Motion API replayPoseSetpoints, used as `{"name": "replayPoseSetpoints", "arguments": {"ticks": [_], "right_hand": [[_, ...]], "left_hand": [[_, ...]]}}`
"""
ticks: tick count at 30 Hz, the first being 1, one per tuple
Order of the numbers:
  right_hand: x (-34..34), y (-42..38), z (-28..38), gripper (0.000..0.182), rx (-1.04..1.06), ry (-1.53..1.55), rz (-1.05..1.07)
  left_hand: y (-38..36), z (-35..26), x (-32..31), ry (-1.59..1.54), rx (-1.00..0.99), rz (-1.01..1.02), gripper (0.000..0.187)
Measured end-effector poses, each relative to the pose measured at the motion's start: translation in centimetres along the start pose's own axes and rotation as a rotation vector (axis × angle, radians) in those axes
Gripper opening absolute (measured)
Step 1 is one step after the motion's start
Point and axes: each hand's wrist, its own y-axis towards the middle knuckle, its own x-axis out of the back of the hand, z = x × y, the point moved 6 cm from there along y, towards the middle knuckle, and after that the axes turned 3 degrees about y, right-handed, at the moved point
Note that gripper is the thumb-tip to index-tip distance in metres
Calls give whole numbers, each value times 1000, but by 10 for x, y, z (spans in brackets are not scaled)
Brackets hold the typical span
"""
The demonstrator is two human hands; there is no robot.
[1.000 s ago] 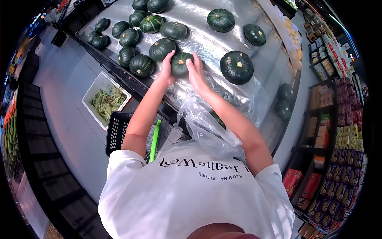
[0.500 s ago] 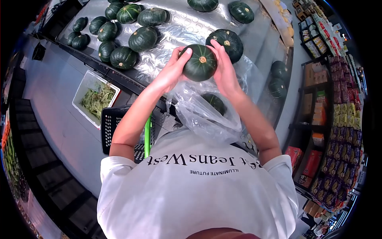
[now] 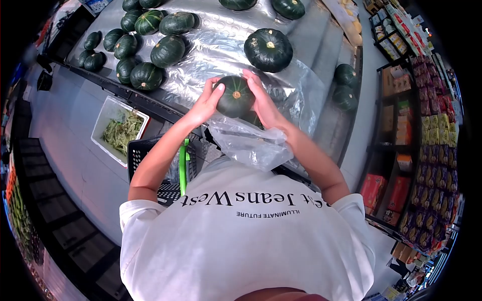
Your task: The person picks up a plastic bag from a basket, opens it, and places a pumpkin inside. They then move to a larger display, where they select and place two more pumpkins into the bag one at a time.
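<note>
A dark green kabocha pumpkin (image 3: 233,103) with a pale stem is held between my two hands. My left hand (image 3: 205,106) presses its left side, with the thumb on top. On the right side, my right hand (image 3: 265,108) rests against it, fingers pointing away from me. Just below sits a clear plastic bag (image 3: 251,145), its loose edge bunched near my right wrist. Another dark green pumpkin (image 3: 252,119) shows partly beneath the held one, next to the bag; whether it lies inside cannot be told. Beyond my hands rests a larger pumpkin (image 3: 268,50).
Several pumpkins (image 3: 168,51) lie on the silver-lined display stand (image 3: 221,42). Left of me are a white box (image 3: 103,135) of leafy scraps and a black basket (image 3: 143,150) with a green handle (image 3: 183,168). Shelves of packaged goods (image 3: 432,165) line the right side.
Both hands have brought the held pumpkin closer to my body, over the plastic bag. The bag has sunk and bunched up, and the view has shifted slightly.
</note>
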Motion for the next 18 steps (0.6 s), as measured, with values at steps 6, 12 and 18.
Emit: {"name": "replayPoseSetpoints", "arguments": {"ticks": [6,12,18], "right_hand": [[-17,12,-2,56,-24,-183,176],[0,11,4,33,17,3,-12],[27,-5,16,31,154,-151,-50]], "left_hand": [[-25,1,16,220,53,57,49],[-21,-7,-12,43,-21,100,58],[-10,-1,-37,173,-210,153,57]]}}
